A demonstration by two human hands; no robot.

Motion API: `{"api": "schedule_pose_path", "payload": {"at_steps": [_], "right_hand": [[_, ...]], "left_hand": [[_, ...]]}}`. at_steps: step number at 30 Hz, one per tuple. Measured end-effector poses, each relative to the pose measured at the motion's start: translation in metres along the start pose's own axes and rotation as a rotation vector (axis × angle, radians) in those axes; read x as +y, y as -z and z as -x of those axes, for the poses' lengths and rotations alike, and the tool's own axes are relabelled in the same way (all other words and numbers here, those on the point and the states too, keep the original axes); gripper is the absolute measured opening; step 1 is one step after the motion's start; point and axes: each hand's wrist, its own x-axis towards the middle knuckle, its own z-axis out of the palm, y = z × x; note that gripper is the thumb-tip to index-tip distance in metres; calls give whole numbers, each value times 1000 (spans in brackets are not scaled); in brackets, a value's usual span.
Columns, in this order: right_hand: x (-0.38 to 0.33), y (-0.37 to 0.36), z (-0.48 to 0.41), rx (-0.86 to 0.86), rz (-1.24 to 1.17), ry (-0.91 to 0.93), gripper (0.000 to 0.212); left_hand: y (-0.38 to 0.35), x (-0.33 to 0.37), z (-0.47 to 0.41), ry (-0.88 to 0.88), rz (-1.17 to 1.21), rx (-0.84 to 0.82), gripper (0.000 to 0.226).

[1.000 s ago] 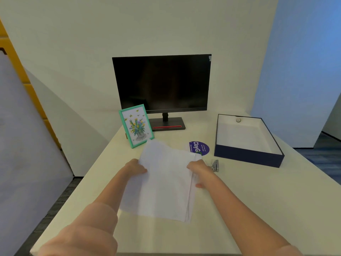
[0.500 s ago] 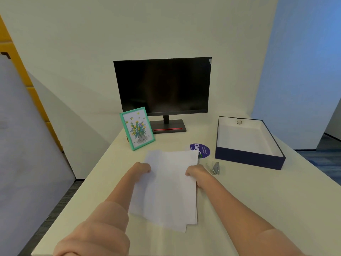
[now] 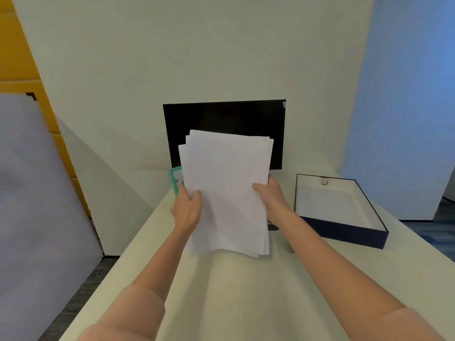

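Note:
A stack of several white paper sheets [image 3: 225,188] is held upright above the pale desk [image 3: 246,291], its sheets slightly fanned at the top. My left hand [image 3: 188,209] grips the stack's left edge, thumb on the front. My right hand [image 3: 272,196] grips the right edge, thumb across the front. The papers hide the lower middle of the black monitor [image 3: 224,116] and most of the teal picture frame [image 3: 175,178].
An open dark-blue box [image 3: 344,232] with a white inside stands on the desk at the right, a small round thing in its far end. A round dark sticker [image 3: 272,223] peeks out by my right wrist. A large white board [image 3: 37,205] leans at left.
Both hands have lifted the stack of papers off the desk and tipped it upright in front of the monitor. The stapler seen earlier beside the papers is now hidden.

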Motion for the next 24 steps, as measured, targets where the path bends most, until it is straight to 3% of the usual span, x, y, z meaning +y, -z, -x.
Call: {"api": "schedule_pose_path", "payload": {"at_steps": [2, 5, 8, 12, 14, 18, 21, 24], "right_hand": [[-5, 0, 0, 10, -4, 76, 42], [-9, -1, 3, 64, 57, 236, 61], [-12, -1, 4, 130, 272, 439, 75], [-16, -4, 7, 203, 658, 641, 79], [-16, -3, 6, 220, 753, 683, 68], [-22, -1, 7, 233, 713, 649, 42], [-26, 1, 6, 229, 608, 623, 31], [-30, 6, 4, 249, 492, 493, 22]], "left_hand": [[0, 5, 4, -71, 83, 24, 27], [1, 7, 5, -194, 107, 64, 60], [3, 15, 6, -345, 41, 116, 85], [5, 25, 3, -491, -129, 179, 92], [6, 25, -3, -533, -209, 179, 86], [6, 27, 0, -500, -176, 200, 65], [4, 23, 1, -406, 67, 213, 81], [4, 8, 1, -186, 213, 107, 86]]}}
